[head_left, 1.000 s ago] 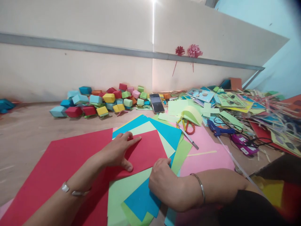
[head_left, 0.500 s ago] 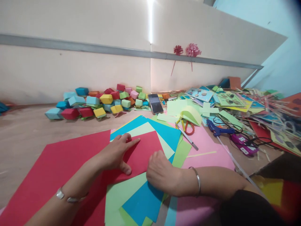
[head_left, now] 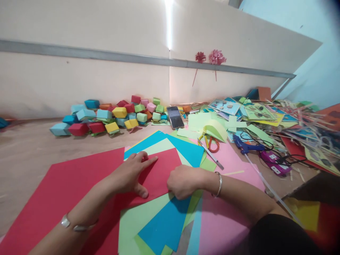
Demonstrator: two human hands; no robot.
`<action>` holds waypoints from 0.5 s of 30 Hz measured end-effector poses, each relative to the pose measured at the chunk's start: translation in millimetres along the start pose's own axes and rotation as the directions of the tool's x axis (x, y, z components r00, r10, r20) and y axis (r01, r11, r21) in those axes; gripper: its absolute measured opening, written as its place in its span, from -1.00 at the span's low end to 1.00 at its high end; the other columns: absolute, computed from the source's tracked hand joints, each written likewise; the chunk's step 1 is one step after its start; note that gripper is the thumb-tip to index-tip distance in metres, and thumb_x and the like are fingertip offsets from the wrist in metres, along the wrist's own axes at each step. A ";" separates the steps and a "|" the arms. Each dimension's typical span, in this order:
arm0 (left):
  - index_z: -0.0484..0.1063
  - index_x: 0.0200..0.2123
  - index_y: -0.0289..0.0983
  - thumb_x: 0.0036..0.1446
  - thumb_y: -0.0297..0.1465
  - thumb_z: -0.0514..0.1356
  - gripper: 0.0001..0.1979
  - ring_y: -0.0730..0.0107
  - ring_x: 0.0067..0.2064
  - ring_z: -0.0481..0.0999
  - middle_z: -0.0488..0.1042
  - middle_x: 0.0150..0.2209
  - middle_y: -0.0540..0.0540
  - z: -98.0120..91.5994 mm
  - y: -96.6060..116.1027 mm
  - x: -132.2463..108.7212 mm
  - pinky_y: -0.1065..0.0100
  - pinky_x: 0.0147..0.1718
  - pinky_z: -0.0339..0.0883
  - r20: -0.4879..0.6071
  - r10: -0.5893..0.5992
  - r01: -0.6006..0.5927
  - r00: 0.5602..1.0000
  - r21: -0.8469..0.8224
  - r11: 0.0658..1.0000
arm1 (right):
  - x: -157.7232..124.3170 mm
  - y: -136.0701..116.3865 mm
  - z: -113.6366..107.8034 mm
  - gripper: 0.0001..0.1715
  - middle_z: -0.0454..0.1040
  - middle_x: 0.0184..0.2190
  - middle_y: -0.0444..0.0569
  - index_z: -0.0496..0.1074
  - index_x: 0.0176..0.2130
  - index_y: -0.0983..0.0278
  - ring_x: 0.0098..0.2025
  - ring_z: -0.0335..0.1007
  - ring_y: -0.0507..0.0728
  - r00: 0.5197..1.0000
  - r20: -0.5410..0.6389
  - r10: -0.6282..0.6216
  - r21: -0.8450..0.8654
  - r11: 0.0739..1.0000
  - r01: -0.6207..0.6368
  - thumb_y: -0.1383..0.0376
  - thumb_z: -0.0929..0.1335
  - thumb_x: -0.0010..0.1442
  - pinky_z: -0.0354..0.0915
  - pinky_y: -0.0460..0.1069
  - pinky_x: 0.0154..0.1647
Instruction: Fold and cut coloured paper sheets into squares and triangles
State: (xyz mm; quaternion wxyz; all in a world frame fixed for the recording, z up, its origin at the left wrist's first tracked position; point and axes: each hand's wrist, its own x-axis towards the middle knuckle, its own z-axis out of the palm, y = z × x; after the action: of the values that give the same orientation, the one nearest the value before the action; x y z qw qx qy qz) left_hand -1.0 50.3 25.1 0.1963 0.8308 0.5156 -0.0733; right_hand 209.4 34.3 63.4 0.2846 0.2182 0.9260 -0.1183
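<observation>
Red paper (head_left: 160,172) beneath a wide-spread left hand (head_left: 132,172), the right hand (head_left: 182,182) curled together at the paper's edge.

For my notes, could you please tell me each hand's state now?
Left hand: open, resting on red paper.
Right hand: curled closed, contents not visible.

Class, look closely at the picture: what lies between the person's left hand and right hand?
Between the left hand and the curled right hand lies a stretch of red paper, as the head view shows.
</observation>
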 end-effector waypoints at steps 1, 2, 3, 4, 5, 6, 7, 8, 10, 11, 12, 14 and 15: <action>0.12 0.36 -0.02 -0.33 -0.03 0.46 0.14 -0.18 0.15 0.24 0.20 0.24 -0.25 0.1 0.0 -0.2 0.07 0.04 0.29 0.001 0.000 0.000 1.000 0.001 1.000 | -1.8 4.6 -1.2 -0.70 0.61 -0.37 0.15 0.62 -0.25 0.37 -0.39 0.46 0.18 1.000 0.026 0.017 0.001 1.000 -0.017 0.38 0.30 0.12 0.17 -0.02 -0.52; 0.12 0.36 -0.02 -0.33 -0.03 0.46 0.14 -0.18 0.15 0.24 0.19 0.24 -0.25 0.3 0.1 -0.3 0.07 0.04 0.28 0.004 0.001 -0.001 1.000 0.003 1.000 | -3.3 9.5 -2.0 -0.71 0.61 -0.39 0.15 0.62 -0.27 0.37 -0.41 0.45 0.18 0.998 0.051 0.035 0.001 0.999 -0.035 0.39 0.30 0.10 0.16 -0.03 -0.53; 0.11 0.37 -0.03 -0.32 -0.03 0.46 0.14 -0.17 0.15 0.24 0.19 0.24 -0.25 0.3 0.4 -0.5 0.07 0.04 0.28 0.006 0.001 -0.001 1.000 0.006 1.000 | -4.6 14.6 -2.7 -0.71 0.60 -0.40 0.16 0.62 -0.28 0.38 -0.42 0.45 0.17 0.996 0.080 0.051 0.002 0.999 -0.051 0.39 0.31 0.09 0.15 -0.03 -0.53; 0.11 0.37 -0.04 -0.31 -0.04 0.46 0.13 -0.17 0.15 0.25 0.19 0.24 -0.25 0.4 0.8 -0.6 0.07 0.04 0.29 0.001 -0.001 0.001 1.000 0.010 1.000 | -6.1 19.9 -3.4 -0.71 0.60 -0.41 0.17 0.62 -0.29 0.40 -0.43 0.45 0.17 0.991 0.112 0.072 0.003 0.997 -0.073 0.39 0.31 0.08 0.14 -0.03 -0.53; 0.11 0.37 -0.04 -0.30 -0.05 0.46 0.13 -0.17 0.15 0.25 0.19 0.24 -0.25 0.3 1.2 -0.8 0.08 0.03 0.29 -0.008 -0.002 0.002 1.000 0.016 1.000 | -7.9 24.9 -4.1 -0.71 0.60 -0.41 0.18 0.62 -0.30 0.41 -0.42 0.45 0.18 0.985 0.140 0.103 0.001 0.995 -0.104 0.39 0.31 0.07 0.15 -0.03 -0.53; 0.11 0.37 -0.05 -0.29 -0.06 0.46 0.12 -0.17 0.15 0.25 0.20 0.25 -0.25 0.3 1.7 -1.0 0.09 0.03 0.30 -0.017 -0.003 0.003 1.000 0.020 1.000 | -10.0 29.5 -5.0 -0.71 0.60 -0.39 0.19 0.62 -0.30 0.41 -0.41 0.46 0.19 0.977 0.157 0.145 -0.004 0.989 -0.147 0.39 0.31 0.05 0.16 -0.03 -0.53; 0.11 0.37 -0.06 -0.29 -0.08 0.46 0.12 -0.16 0.15 0.26 0.20 0.25 -0.26 0.2 2.1 -1.3 0.10 0.02 0.30 -0.024 -0.004 0.005 1.000 0.021 1.000 | -12.5 33.2 -6.1 -0.70 0.60 -0.37 0.20 0.62 -0.29 0.41 -0.39 0.48 0.20 0.966 0.164 0.200 -0.017 0.980 -0.200 0.39 0.31 0.04 0.17 -0.03 -0.52; 0.11 0.37 -0.07 -0.28 -0.09 0.46 0.12 -0.16 0.16 0.26 0.20 0.25 -0.26 0.1 2.5 -1.5 0.10 0.02 0.30 -0.027 -0.005 0.005 1.000 0.020 1.000 | -15.2 35.6 -7.4 -0.71 0.60 -0.35 0.20 0.61 -0.28 0.41 -0.36 0.49 0.21 0.954 0.156 0.256 -0.035 0.967 -0.253 0.40 0.32 0.03 0.19 -0.03 -0.50; 0.12 0.37 -0.09 -0.29 -0.11 0.47 0.12 -0.16 0.16 0.26 0.20 0.25 -0.27 0.2 2.9 -1.7 0.11 0.03 0.30 -0.023 -0.006 0.006 1.000 0.013 1.000 | -19.9 36.0 -9.8 -0.72 0.59 -0.35 0.20 0.60 -0.29 0.40 -0.33 0.51 0.24 0.933 0.111 0.343 -0.071 0.939 -0.337 0.44 0.33 0.02 0.23 -0.03 -0.46; 0.12 0.37 -0.10 -0.29 -0.11 0.47 0.12 -0.16 0.17 0.26 0.20 0.25 -0.27 0.5 2.8 -1.6 0.11 0.04 0.30 -0.023 -0.005 0.006 1.000 0.010 1.000 | -20.9 33.9 -10.5 -0.74 0.58 -0.38 0.18 0.59 -0.30 0.39 -0.33 0.51 0.24 0.931 0.074 0.357 -0.078 0.933 -0.352 0.47 0.32 0.02 0.23 -0.03 -0.45; 0.13 0.37 -0.10 -0.29 -0.11 0.47 0.12 -0.16 0.16 0.26 0.20 0.25 -0.28 1.0 2.6 -1.5 0.11 0.04 0.30 -0.024 -0.005 0.006 1.000 0.008 1.000 | -20.2 30.7 -10.3 -0.75 0.57 -0.40 0.16 0.58 -0.32 0.38 -0.33 0.51 0.23 0.937 0.018 0.349 -0.068 0.935 -0.347 0.49 0.32 0.03 0.23 -0.03 -0.45; 0.12 0.37 -0.11 -0.29 -0.09 0.47 0.13 -0.16 0.15 0.27 0.21 0.25 -0.28 2.0 1.6 -0.9 0.11 0.03 0.30 -0.026 -0.002 0.002 1.000 0.005 1.000 | -12.4 22.6 -6.2 -0.77 0.57 -0.39 0.13 0.54 -0.32 0.36 -0.35 0.49 0.19 0.942 -0.175 0.287 -0.003 0.956 -0.292 0.51 0.30 0.09 0.21 -0.04 -0.47; 0.12 0.37 -0.10 -0.29 -0.07 0.46 0.13 -0.15 0.15 0.27 0.21 0.24 -0.28 2.5 0.9 -0.5 0.11 0.03 0.30 -0.027 0.001 0.000 1.000 0.003 1.000 | -5.1 18.7 -2.0 -0.78 0.57 -0.36 0.12 0.52 -0.30 0.36 -0.34 0.49 0.18 0.923 -0.295 0.248 0.036 0.968 -0.249 0.49 0.28 0.14 0.20 -0.04 -0.46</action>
State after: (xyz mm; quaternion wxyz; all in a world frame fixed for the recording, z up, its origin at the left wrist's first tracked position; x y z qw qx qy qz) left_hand -0.2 48.6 23.2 0.1883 0.8321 0.5178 -0.0629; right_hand 221.0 49.6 66.3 0.1552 0.3489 0.9231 -0.0464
